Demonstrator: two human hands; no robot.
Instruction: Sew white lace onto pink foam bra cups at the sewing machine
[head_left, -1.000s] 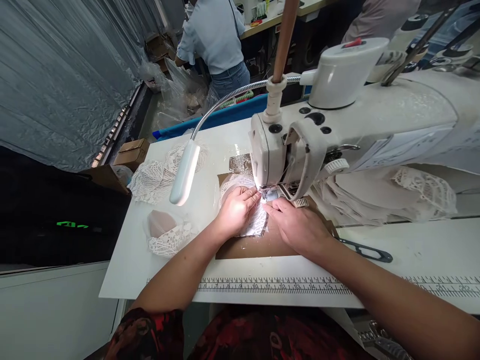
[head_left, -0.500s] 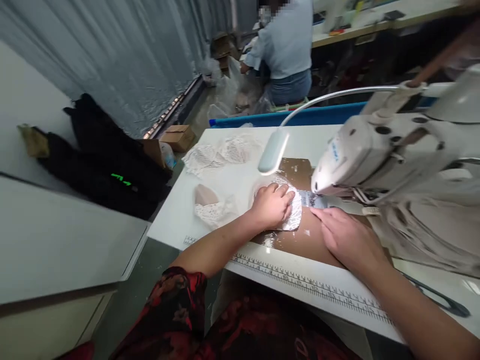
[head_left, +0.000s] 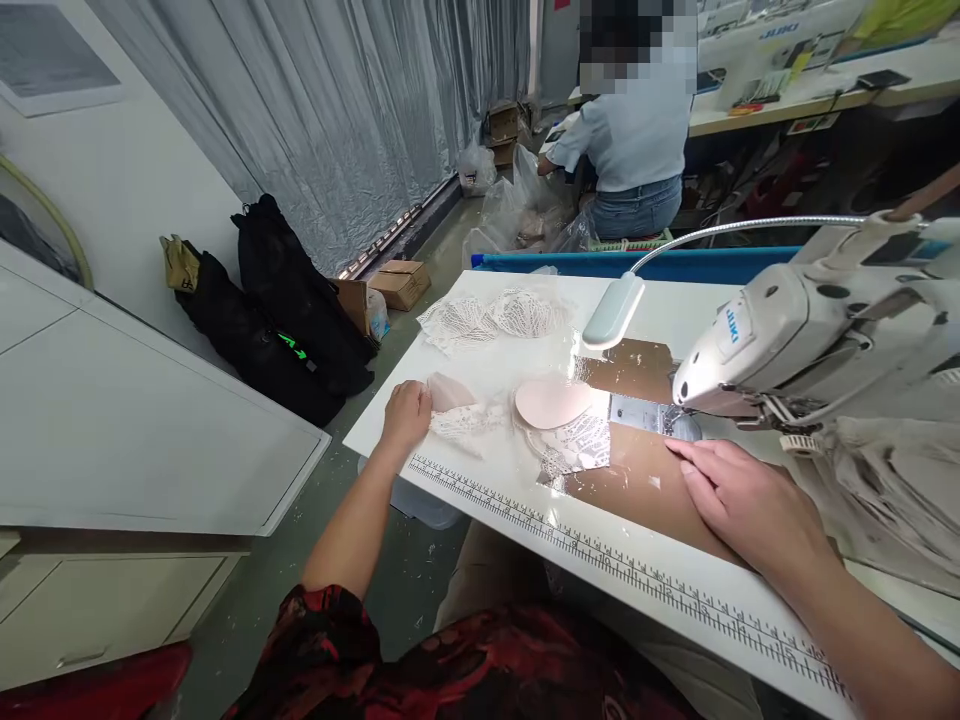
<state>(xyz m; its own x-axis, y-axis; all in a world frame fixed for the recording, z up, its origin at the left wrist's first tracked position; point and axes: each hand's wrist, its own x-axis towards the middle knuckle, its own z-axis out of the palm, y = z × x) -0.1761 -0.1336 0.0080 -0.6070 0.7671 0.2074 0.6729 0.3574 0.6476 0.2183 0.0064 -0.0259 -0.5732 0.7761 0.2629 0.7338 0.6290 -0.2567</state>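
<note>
At the table's left edge, my left hand is closed with its fingers curled at the side of a beige and white lace bra piece; its thumb is hidden. My right hand lies on brown covering, fingers stretched forward, the index tip just in front of the metal needle plate. Between the hands, a smooth pale pink cup pad rests on a white lace piece. The white sewing machine head stands over the plate's right end.
More white lace cups lie at the table's back left. A lamp on a bent neck hangs over the table. Grey fabric is heaped right of the machine. A printed ruler follows the front edge. A co-worker sits beyond.
My left hand has left the lace piece by the plate and moved left to the other lace piece. The pink pad now shows uncovered. My right hand stays by the plate; the view has shifted.
</note>
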